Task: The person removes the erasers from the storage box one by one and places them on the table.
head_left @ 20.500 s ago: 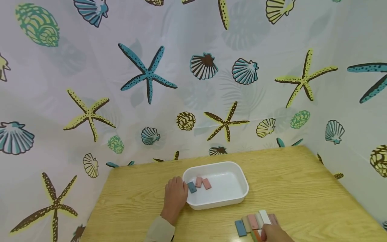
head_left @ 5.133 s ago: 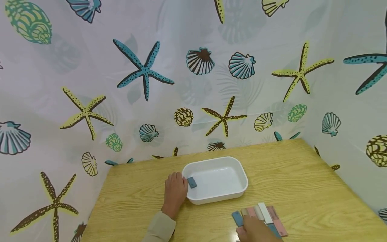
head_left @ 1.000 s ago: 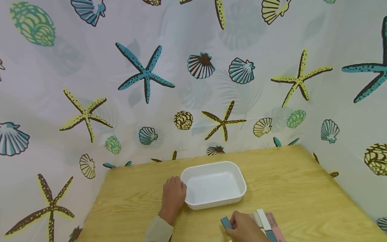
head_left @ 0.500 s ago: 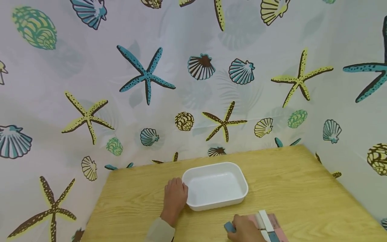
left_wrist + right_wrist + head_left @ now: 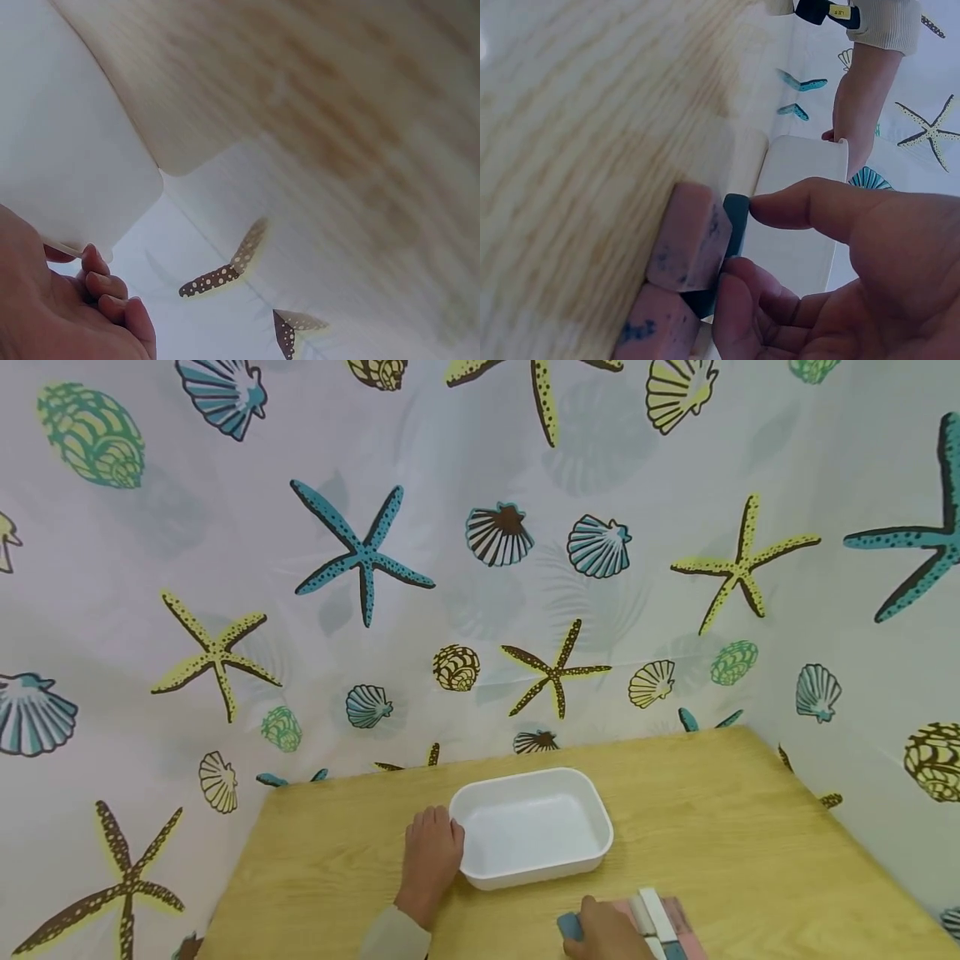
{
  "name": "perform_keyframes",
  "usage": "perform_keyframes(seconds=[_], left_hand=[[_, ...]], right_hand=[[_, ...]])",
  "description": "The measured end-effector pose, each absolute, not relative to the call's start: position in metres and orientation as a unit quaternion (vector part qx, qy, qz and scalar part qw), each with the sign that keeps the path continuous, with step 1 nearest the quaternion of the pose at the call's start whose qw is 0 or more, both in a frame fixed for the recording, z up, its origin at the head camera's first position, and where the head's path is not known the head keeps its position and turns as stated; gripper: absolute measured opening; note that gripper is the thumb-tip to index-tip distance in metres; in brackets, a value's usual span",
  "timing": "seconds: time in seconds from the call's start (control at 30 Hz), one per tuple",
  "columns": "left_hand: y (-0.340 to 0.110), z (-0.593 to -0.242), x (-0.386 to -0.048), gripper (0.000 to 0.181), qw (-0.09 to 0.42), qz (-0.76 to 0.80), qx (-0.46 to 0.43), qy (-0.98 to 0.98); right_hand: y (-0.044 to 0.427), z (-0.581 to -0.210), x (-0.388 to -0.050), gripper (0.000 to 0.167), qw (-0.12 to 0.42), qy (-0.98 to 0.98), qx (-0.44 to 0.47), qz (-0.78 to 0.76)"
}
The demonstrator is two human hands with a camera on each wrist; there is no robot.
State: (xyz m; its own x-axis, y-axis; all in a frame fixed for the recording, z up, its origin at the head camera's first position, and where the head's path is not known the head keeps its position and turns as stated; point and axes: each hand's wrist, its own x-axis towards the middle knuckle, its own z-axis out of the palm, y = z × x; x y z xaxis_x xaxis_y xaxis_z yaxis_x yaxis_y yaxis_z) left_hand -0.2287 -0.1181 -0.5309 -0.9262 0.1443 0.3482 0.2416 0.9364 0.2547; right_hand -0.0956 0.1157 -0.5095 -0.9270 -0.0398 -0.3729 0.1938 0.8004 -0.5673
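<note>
My left hand (image 5: pixel 431 856) holds the left end of a white plastic basin (image 5: pixel 536 874); in the left wrist view its curled fingers (image 5: pixel 105 285) hook over the rim. Nearer to me on the right, my right hand (image 5: pixel 607 935) pinches a blue rectangular block (image 5: pixel 570 927) at the left end of a set of similar blocks. In the right wrist view the thumb touches this dark blue block (image 5: pixel 736 214), beside a pink block (image 5: pixel 686 240) with blue smudges. A white block (image 5: pixel 657 912) and a pink block (image 5: pixel 675 913) lie right of the hand, which hides part of the set.
All of this stands on a wood-grain table (image 5: pixel 735 843). A pale curtain (image 5: pixel 480 593) printed with starfish and shells hangs behind it and along both sides.
Twenty seconds ago the basin held a blue and two pink blocks, later only the blue one; now none show inside. Over the last second, my right hand shifted slightly with the blue block.
</note>
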Motion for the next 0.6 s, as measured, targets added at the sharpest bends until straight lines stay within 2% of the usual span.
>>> perform_keyframes(seconds=[0.17, 0.37, 0.47, 0.6], left_hand=[[-0.114, -0.529, -0.231, 0.021, 0.178, -0.156, -0.11, -0.965], [-0.111, -0.533, -0.233, 0.023, 0.168, -0.141, -0.112, -0.969], [-0.112, -0.533, -0.235, 0.026, 0.174, -0.13, -0.104, -0.971], [-0.111, -0.529, -0.236, 0.033, 0.178, -0.122, -0.096, -0.972]], right_hand=[[0.119, -0.51, -0.099, 0.051, 0.184, 0.936, 0.037, -0.296], [0.129, -0.504, -0.094, 0.028, 0.17, 0.934, 0.013, -0.314], [0.136, -0.493, -0.094, 0.023, 0.111, 0.938, 0.006, -0.327], [0.148, -0.474, -0.099, 0.017, -0.016, 0.952, 0.009, -0.307]])
